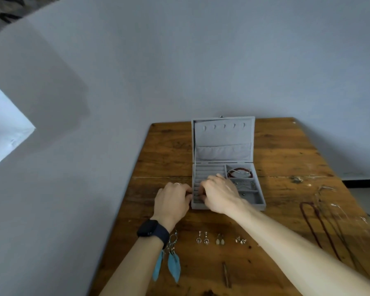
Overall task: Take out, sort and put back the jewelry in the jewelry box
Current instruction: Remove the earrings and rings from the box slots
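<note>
A grey velvet jewelry box [259,205] stands open on the wooden table [165,154], its lid upright. A red bracelet [239,172] lies in the box's top right compartment. My left hand [172,200] rests at the box's left front corner with fingers curled at the ring rolls. My right hand [219,194] covers the ring rolls, its fingertips pinching a small earring [197,195] there. On the table in front lie blue feather earrings [173,265], partly under my left wrist, and three small earring pairs [219,240].
Dark cord necklaces [320,223] and thin chains lie on the table at the right. A small brown stick [226,274] lies near the front edge. A grey wall stands behind the table and to its left.
</note>
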Demonstrator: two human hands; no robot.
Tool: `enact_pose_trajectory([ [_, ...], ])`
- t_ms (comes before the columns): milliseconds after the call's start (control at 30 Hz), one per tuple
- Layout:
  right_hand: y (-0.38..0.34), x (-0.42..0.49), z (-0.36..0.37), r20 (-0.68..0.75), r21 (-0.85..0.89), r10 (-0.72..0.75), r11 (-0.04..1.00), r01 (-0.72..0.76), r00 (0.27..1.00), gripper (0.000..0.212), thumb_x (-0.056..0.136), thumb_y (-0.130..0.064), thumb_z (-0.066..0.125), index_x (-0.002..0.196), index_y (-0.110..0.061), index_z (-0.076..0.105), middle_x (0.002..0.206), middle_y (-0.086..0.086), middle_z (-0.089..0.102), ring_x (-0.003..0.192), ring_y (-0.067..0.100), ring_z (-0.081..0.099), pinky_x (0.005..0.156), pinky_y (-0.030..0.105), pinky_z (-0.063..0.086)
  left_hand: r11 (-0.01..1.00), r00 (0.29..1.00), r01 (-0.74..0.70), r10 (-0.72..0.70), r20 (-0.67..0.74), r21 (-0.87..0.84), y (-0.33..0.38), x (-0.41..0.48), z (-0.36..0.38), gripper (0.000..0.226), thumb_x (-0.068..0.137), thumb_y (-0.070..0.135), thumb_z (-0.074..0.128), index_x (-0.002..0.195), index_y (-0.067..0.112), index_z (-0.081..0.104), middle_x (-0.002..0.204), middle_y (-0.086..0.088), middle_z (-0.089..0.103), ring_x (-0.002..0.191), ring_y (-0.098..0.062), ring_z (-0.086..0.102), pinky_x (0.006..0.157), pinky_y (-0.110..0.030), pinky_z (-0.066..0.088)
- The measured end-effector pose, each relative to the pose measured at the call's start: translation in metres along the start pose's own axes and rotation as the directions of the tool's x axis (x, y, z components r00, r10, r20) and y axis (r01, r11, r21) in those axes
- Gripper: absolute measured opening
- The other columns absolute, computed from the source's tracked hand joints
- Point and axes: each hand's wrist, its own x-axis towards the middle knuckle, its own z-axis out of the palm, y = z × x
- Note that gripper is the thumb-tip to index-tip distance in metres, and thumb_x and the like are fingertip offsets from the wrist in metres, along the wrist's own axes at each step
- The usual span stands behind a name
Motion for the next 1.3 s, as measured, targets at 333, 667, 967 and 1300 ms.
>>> enact_pose_trajectory([
  [333, 0.023, -0.043, 0.014, -0.28, 0.213, 0.041, 0.977, 0.021, 0.959, 0.017, 0.098, -0.03, 0.057, 0.111, -0.021, 0.062, 0.112, -0.004, 0.055, 0.104, 0.012, 0.046, 0.091, 0.028, 0.044, 0.977, 0.998, -0.064, 0.069, -0.015, 0.205, 0.019, -0.011, 0.002, 0.034, 0.103, 0.044, 0.043, 0.128, 0.038, 0.065, 0.133, 0.004, 0.058, 0.119, -0.017, 0.053, 0.091, -0.036, 0.046],
  [667, 0.073, -0.08, 0.022, -0.359, 0.364, 0.262, 0.923, -0.125, 0.896, 0.006, 0.091, -0.021, 0.069, 0.096, -0.018, 0.065, 0.102, -0.002, 0.061, 0.098, 0.019, 0.053, 0.083, 0.035, 0.046, 0.988, 0.998, 0.036, -0.043, 0.045, 0.152, 0.031, 0.002, -0.008, 0.018, 0.096, 0.038, 0.059, 0.106, 0.034, 0.074, 0.114, 0.005, 0.064, 0.101, -0.017, 0.061, 0.079, -0.038, 0.056],
  [967, 0.09, -0.082, 0.026, -0.239, 0.548, 0.28, 0.829, -0.109, 0.93, 0.004, 0.095, -0.025, 0.064, 0.096, -0.021, 0.064, 0.101, -0.009, 0.056, 0.099, 0.011, 0.052, 0.081, 0.024, 0.04, 0.985, 0.958, 0.164, -0.171, 0.229, 0.048, 0.037, 0.022, -0.01, 0.012, 0.095, 0.033, 0.067, 0.101, 0.025, 0.072, 0.107, 0.003, 0.068, 0.097, -0.018, 0.064, 0.084, -0.038, 0.057],
  [1300, 0.076, -0.111, -0.002, -0.281, 0.634, 0.332, 0.768, -0.085, 0.9, 0.004, 0.098, -0.019, 0.061, 0.096, -0.018, 0.057, 0.096, -0.009, 0.062, 0.086, 0.003, 0.055, 0.066, 0.005, 0.038, 0.989, 0.963, 0.145, -0.145, 0.229, 0.016, 0.036, 0.018, -0.008, 0.017, 0.099, 0.026, 0.055, 0.108, 0.016, 0.066, 0.125, -0.004, 0.051, 0.104, -0.022, 0.058, 0.091, -0.044, 0.054],
])
